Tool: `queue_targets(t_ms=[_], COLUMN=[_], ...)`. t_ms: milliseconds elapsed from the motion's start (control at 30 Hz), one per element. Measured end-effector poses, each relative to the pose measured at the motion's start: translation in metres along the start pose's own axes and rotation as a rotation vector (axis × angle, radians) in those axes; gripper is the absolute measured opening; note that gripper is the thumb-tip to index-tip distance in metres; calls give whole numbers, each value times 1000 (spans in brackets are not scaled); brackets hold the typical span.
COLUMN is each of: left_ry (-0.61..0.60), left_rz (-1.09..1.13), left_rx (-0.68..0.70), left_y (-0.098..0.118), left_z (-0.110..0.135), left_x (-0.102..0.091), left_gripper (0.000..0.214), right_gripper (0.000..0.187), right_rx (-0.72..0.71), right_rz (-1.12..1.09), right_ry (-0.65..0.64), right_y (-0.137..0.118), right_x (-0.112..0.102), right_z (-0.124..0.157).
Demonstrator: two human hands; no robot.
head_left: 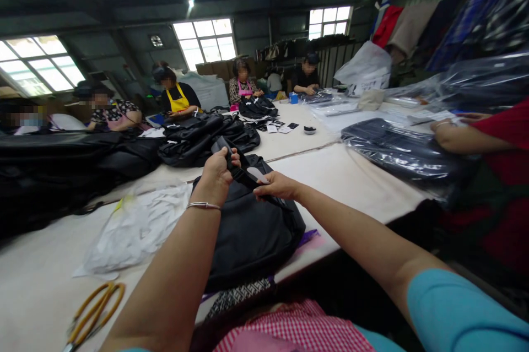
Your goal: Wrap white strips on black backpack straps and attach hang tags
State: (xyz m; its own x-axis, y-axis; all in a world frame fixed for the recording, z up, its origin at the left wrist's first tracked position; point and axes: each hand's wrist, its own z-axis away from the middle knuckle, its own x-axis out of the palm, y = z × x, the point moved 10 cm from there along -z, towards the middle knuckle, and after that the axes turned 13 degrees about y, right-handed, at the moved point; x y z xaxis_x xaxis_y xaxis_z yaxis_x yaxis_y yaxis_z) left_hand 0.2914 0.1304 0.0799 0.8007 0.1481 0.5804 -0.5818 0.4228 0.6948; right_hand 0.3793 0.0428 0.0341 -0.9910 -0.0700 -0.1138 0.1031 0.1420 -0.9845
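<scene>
A black bag (256,231) lies on the table right in front of me. Over its top, my left hand (220,173) is closed around a black strap (243,177), with a dark grey flat end standing up past the fingers. Farther along the same strap, my right hand (276,185) pinches it between thumb and fingers. A white, rounded flat piece (257,174) shows beside the right thumb; whether it is held or fixed to the strap I cannot tell. Both hands hang just above the bag.
Yellow-handled scissors (96,310) and a clear bag of white strips (140,225) lie to the left. Piles of black bags (206,134) stand beyond. On the right are a plastic-wrapped bag (397,148) and a co-worker's arm (467,137). Several people sit across the table.
</scene>
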Motion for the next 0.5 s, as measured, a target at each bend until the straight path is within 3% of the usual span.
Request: queue_targets(t_ms=[167,333,500], left_ry=[-58,18,83], left_rz=[-68,-84,-151], left_rx=[25,80,88], left_y=[1,7,5], left_z=[1,-1,13], left_x=[2,-12,-41], left_gripper=[24,36,26], right_gripper=[40,30,19], right_rx=[28,41,-165], right_rz=[19,167,493], right_ry=[28,55,291], right_y=[8,22,18], right_x=[-6,-8,-27], right_z=[8,1,-12])
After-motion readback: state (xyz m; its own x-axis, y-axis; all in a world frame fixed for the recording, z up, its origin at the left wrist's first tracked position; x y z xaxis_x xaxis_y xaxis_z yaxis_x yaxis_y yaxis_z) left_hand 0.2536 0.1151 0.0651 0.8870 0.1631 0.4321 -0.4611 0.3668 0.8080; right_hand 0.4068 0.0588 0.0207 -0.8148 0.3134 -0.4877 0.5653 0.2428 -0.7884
